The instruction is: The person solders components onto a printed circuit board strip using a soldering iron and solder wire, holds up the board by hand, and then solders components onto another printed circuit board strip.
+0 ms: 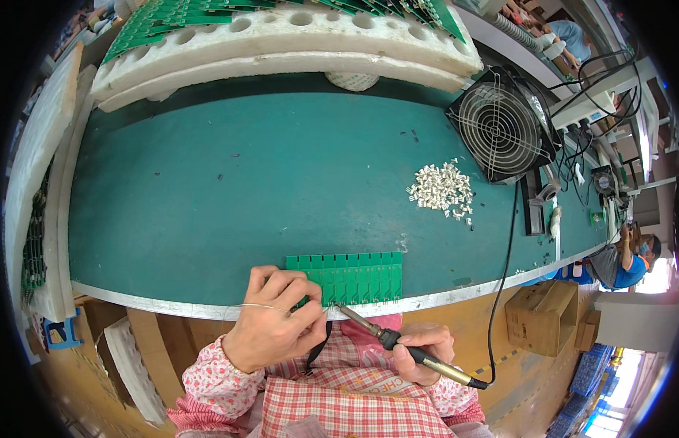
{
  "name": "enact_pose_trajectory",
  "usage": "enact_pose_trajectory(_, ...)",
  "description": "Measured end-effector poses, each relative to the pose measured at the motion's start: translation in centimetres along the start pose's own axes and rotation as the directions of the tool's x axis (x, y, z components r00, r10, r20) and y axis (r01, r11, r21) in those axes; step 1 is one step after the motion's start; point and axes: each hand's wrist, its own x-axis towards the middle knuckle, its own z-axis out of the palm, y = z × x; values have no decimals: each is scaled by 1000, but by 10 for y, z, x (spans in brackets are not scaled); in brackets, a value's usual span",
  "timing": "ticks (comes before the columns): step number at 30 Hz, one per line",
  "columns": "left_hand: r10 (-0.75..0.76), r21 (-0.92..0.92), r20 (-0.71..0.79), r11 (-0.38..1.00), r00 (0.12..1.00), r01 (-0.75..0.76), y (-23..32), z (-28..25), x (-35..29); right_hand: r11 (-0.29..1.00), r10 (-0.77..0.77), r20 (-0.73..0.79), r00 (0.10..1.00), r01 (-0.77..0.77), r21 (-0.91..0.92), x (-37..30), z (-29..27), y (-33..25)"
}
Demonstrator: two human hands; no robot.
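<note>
A green circuit board panel (365, 277), divided into several narrow strips, lies at the table's front edge. My right hand (429, 349) is closed round the handle of a soldering iron (389, 339). The iron's tip points up and left, at the lower edge of the panel. My left hand (273, 317) is over the panel's left end, its fingers pinching a thin solder wire (255, 305). The wire's end comes close to the iron's tip; whether they touch is too small to tell. Fingers of this hand cover part of the panel's left side.
Small white connectors (441, 191) lie piled at the right of the green table mat (281, 168). Behind them stands a black fan (498, 124). Foam blocks (281, 47) holding green boards line the back; more foam (43, 168) stands left. The iron's cord (506, 270) crosses the right side.
</note>
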Motion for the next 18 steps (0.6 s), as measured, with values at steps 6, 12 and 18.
enact_pose_trajectory(6,0,23,0,1000,1000,0,1,2,0,1000,5,5,1000,-5,2,-1,1,0)
enact_pose_trajectory(12,-4,40,-1,999,1000,4,2,2,1,1000,-13,14,1000,13,-15,1,2,-1)
enact_pose_trajectory(18,15,-31,-22,999,1000,-16,-1,0,-2,999,-35,-9,999,35,-41,3,2,-3)
